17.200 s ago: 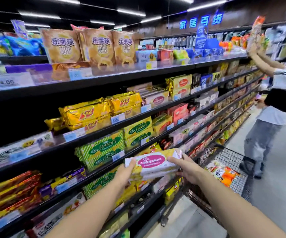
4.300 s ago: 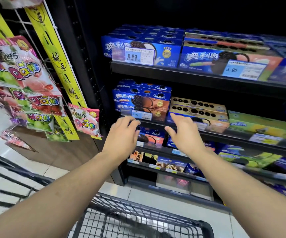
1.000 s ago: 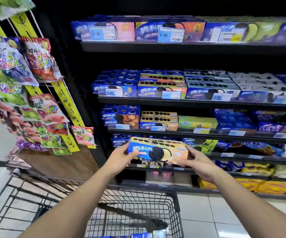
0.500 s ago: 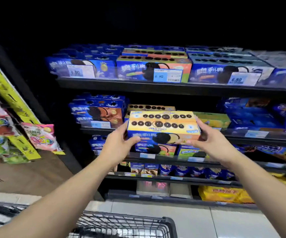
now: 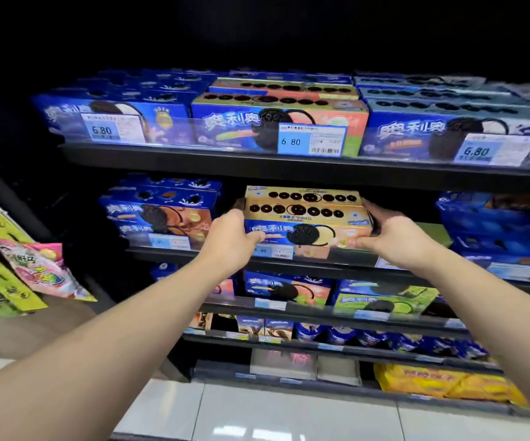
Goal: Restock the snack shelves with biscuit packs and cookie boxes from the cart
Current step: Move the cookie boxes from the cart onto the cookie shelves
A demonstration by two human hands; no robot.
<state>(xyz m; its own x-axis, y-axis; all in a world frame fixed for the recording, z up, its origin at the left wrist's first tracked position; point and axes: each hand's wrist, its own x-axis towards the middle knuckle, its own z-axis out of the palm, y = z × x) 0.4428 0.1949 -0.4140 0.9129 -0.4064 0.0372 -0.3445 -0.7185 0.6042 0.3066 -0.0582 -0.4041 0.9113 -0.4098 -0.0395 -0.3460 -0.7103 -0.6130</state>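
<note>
Cookie box (image 5: 305, 219) sat level at the front edge of the second shelf (image 5: 337, 260), long axis running left-right. Left hand (image 5: 230, 238) gripped its left end, right hand (image 5: 395, 238) its right end, both equally near. Shelf depth lay straight ahead.

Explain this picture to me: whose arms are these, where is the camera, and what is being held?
No machine here: these are a person's two bare arms, seen from a camera worn on the head, looking forward and down. The left hand and right hand grip the ends of a yellow cookie box at the second shelf in view. Blue cookie boxes stand beside it on the left; further boxes behind price tags fill the top shelf. Candy bags hang at far left.
</note>
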